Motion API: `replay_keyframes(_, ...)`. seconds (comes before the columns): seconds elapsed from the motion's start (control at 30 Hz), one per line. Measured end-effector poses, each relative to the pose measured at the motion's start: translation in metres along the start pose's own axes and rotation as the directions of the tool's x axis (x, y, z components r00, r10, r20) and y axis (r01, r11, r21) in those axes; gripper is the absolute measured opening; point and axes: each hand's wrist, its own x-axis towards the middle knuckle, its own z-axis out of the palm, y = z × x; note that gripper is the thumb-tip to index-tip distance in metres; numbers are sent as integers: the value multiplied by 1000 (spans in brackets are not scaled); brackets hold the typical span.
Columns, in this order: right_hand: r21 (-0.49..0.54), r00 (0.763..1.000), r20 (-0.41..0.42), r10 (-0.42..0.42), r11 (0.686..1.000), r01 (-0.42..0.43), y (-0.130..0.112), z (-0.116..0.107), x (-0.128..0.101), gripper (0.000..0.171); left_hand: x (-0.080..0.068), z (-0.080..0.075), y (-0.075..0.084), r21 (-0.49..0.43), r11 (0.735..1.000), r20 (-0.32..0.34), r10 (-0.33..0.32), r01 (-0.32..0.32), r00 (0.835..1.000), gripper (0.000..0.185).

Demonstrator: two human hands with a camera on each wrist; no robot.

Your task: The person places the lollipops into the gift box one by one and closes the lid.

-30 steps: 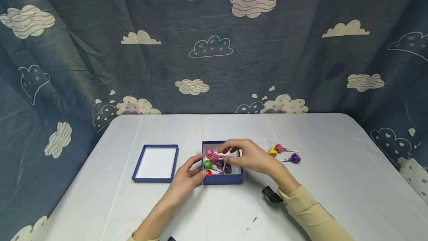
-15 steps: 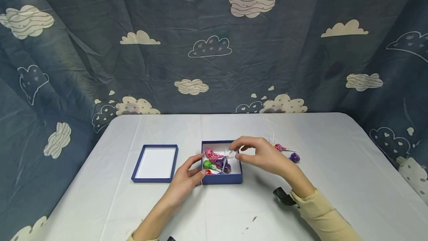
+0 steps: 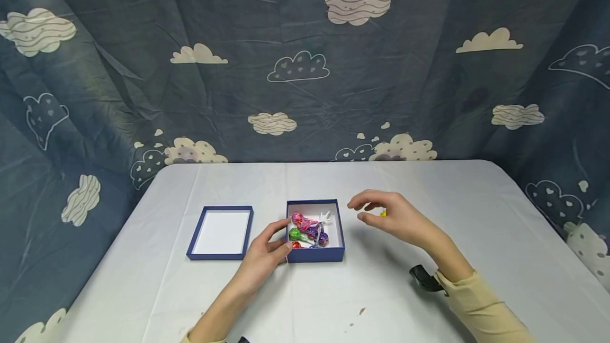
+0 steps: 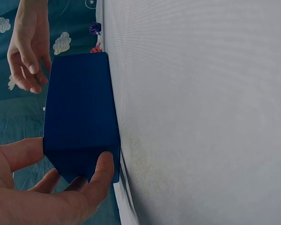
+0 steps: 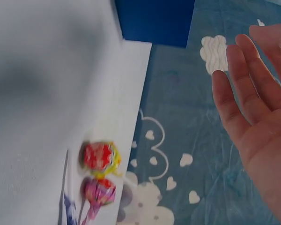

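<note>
A small blue box (image 3: pixel 315 253) stands open on the white table, with several wrapped lollipops (image 3: pixel 305 229) inside. My left hand (image 3: pixel 287 234) grips its front left corner, thumb on one side and fingers on the other; in the left wrist view the box (image 4: pixel 79 108) sits between thumb (image 4: pixel 102 171) and fingers. My right hand (image 3: pixel 356 210) hovers empty to the right of the box, fingers relaxed. It hides most of the loose lollipops; only a yellow bit (image 3: pixel 383 214) shows. The right wrist view shows the open palm (image 5: pixel 253 122) above a red-yellow lollipop (image 5: pixel 99 157) and a pink one (image 5: pixel 99 191).
The box's lid (image 3: pixel 221 232) lies upside down, white inside up, left of the box. The table (image 3: pixel 429 290) is covered in white cloth, with a blue cloud-print curtain (image 3: pixel 305 68) behind and to both sides. A black strap (image 3: pixel 421 275) sits at my right wrist.
My right hand has let go of a lollipop stick inside the box and drawn away to the right, over the loose lollipops. The left hand and box have stayed put.
</note>
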Motion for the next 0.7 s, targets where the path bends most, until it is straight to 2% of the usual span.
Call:
replay_keyframes(0.27, -43, 998, -6, 68, 997, -69, 13, -12, -7, 28, -1, -1, 0, -5, 1000, 2, 8, -8, 1000, 52)
replay_keyframes(0.53, 21, 989, 14, 149, 989, -149, 30, -22, -9, 29, -1, -1, 1, -25, 999, 5, 25, -24, 1000, 51)
replay_keyframes(0.7, 24, 982, 29, 184, 982, -185, 40, -26, -10, 27, 0, -1, -1, -22, 1000, 11, 21, -21, 1000, 50)
